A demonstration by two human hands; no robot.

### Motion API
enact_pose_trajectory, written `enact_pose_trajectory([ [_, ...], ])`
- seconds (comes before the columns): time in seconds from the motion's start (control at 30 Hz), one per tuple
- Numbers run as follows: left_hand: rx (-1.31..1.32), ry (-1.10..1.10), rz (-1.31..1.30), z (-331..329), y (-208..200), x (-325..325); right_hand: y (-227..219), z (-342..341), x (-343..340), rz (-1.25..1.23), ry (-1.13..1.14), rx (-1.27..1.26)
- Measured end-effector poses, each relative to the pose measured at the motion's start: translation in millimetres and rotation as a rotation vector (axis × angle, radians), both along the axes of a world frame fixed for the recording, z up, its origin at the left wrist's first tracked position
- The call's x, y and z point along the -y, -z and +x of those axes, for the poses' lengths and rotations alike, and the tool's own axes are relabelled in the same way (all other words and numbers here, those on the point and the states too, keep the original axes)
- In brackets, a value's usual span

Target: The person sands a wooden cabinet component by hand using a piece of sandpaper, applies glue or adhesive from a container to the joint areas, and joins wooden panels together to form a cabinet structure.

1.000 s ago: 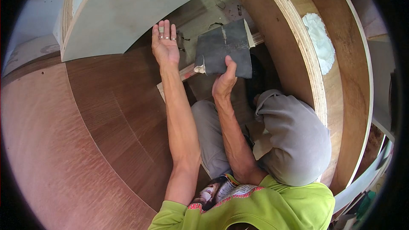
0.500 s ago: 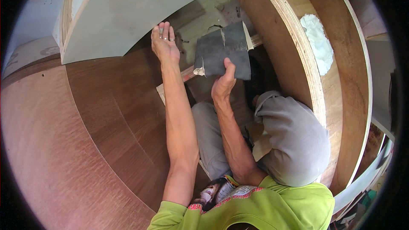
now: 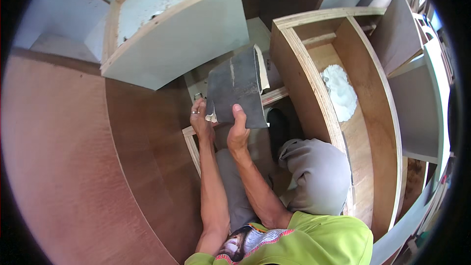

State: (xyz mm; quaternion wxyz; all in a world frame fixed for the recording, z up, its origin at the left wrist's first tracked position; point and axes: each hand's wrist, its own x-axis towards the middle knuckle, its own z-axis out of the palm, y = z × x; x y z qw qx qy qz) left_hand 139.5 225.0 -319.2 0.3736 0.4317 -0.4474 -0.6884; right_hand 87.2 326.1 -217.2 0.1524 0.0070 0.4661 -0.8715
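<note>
Along the far left, a broad reddish-brown panel (image 3: 64, 157) curves up through the fisheye view, and next to it lies a darker brown wood surface (image 3: 142, 167). Above these stands a pale grey panel (image 3: 191, 49) edged with light timber; the top of its frame shows a whitish, stained face.

Next comes the left hand (image 3: 201, 120), with a ring on one finger. Its fingers look partly bent, beside the lower left corner of a dark grey sheet (image 3: 233, 88); whether they touch it or close on anything I cannot tell. That sheet is in front of the person, raised over the floor, with a pale streak across its face, a torn light corner at lower left and a pale layer showing at the right edge. The right hand (image 3: 238, 132) grips its near edge, thumb flat on top, the other fingers hidden underneath.

Below, the lime-green shirt (image 3: 319, 238) bears a printed picture with small reddish lettering around it. Right of the sheet are a wooden strip (image 3: 274, 96), a dark shoe (image 3: 278, 132) and a grey-trousered knee (image 3: 319, 174). Farther right, a plywood frame (image 3: 306, 83) holds a crumpled white wad (image 3: 339, 93), with a grey panel (image 3: 417, 113) beyond.
</note>
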Motion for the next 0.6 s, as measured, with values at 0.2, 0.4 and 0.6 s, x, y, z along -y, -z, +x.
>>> enact_pose_trajectory([
  [0.2,-0.078,-0.029,-0.066,2.6,-22.6,-14.6,-87.0,0.5,-24.5,-0.141,0.059,0.179],
  [0.4,-0.27,0.073,-0.081,-23.5,-71.6,-29.0,-133.4,-32.3,-73.3,-0.285,0.192,-0.039],
  [0.6,-0.283,0.063,-0.362,-37.3,-142.4,7.6,-183.1,-58.9,-140.0,-0.099,0.138,-0.063],
])
